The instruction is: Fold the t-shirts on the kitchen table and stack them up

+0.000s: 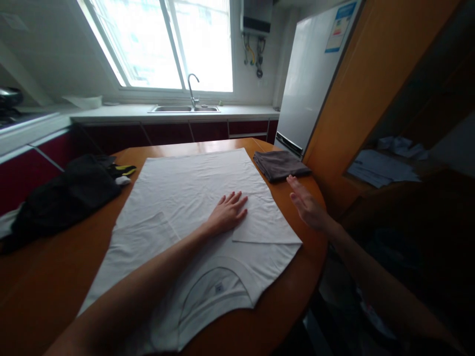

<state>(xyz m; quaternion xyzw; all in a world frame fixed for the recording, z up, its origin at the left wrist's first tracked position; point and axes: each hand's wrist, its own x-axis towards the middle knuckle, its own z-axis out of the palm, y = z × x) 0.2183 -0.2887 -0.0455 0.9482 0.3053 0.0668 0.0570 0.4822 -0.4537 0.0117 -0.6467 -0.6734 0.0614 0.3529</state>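
Note:
A white T-shirt (193, 183) lies spread over the wooden table (274, 316), its neckline towards me and its hem at the far side. Small creases run across the cloth. My left hand (227, 213) rests flat on the shirt, fingers spread, near the sleeve on the right. Off the shirt's right side, my right hand (306, 205) is held over the table's edge, fingers stretched out and holding nothing. Just beyond it sits a folded dark grey cloth (280, 164).
Dark clothing (70, 190) is heaped at the table's left, with a small white item (122, 181) beside it. Behind the table are a counter with a sink (172, 109) and a fridge (311, 74). Papers (382, 165) lie on a shelf at the right.

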